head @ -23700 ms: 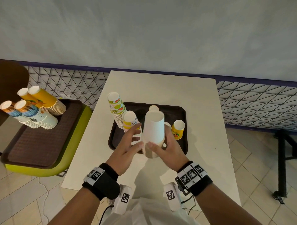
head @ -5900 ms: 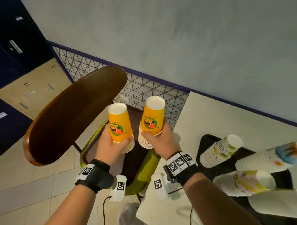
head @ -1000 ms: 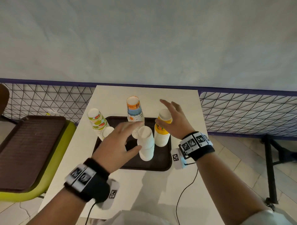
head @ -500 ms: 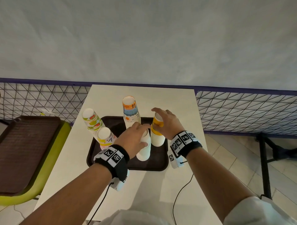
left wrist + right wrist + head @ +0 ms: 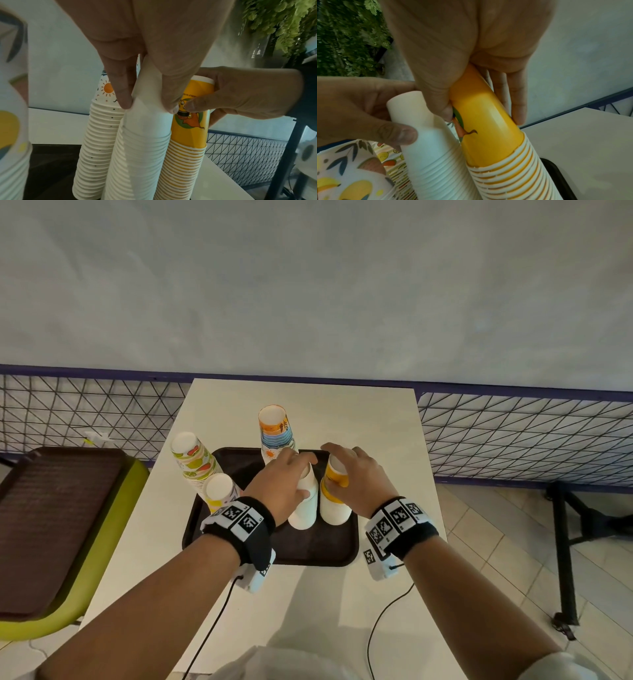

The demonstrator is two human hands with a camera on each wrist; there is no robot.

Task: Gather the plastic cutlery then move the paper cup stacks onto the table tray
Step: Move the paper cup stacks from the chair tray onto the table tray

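Your left hand [image 5: 284, 481] grips the white stack [image 5: 303, 508] and your right hand [image 5: 356, 474] the yellow stack [image 5: 334, 501], both upright on the tray [image 5: 318, 553]; probably settling them, so let go gently, sparing the patterned stacks [image 5: 274, 436] behind

Honestly not much to read here. The only actual lettering is a tiny dark line of print on the yellow cup [image 5: 190, 119], just above its cartoon, right next to the right hand [image 5: 243, 94] grip, and it's too small and blurry to make out. The black-and-white square code tags on both wristbands [image 5: 397, 522] are just patterns, no letters or numbers. The other cup stacks only carry drawings like a sun and fruit, no words.
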